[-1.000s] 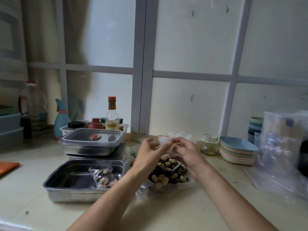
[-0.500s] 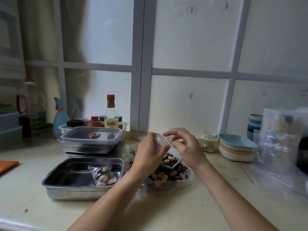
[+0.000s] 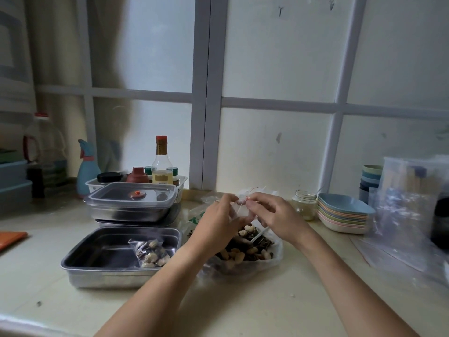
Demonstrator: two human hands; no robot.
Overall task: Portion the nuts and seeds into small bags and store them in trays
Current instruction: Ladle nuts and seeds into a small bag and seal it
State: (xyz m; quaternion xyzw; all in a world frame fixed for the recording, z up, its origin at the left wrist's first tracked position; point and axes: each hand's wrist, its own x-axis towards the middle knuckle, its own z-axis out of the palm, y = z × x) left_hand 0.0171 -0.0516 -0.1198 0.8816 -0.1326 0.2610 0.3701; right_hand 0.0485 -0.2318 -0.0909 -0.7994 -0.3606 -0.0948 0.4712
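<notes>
Both of my hands are raised over the desk (image 3: 243, 300), close together above the pile.

- Left grip (image 3: 218, 220): fingers curled, fingertips pinching the small clear bag (image 3: 252, 192) at its left side. A ring shows on one finger.
- Right grip (image 3: 274, 215): thumb and forefinger narrow, pinching the same bag from the right. The bag's mouth has a red line along it. I cannot tell whether anything is in it.
- Nuts and seeds (image 3: 245, 249): heaped in a large open plastic bag (image 3: 277, 256) lying on the desk directly under the hands. A thin white stick pokes out of the heap.
- Open steel tray (image 3: 97, 271): just left of the heap, with one filled small bag (image 3: 151, 254) lying in its right part.
- Lidded steel tray (image 3: 131, 203): behind the open one, clear lid on.
- Right of the hands: glass jar (image 3: 305, 206), then a stack of pastel bowls (image 3: 342, 215), then loose clear plastic bags (image 3: 408, 215).
</notes>
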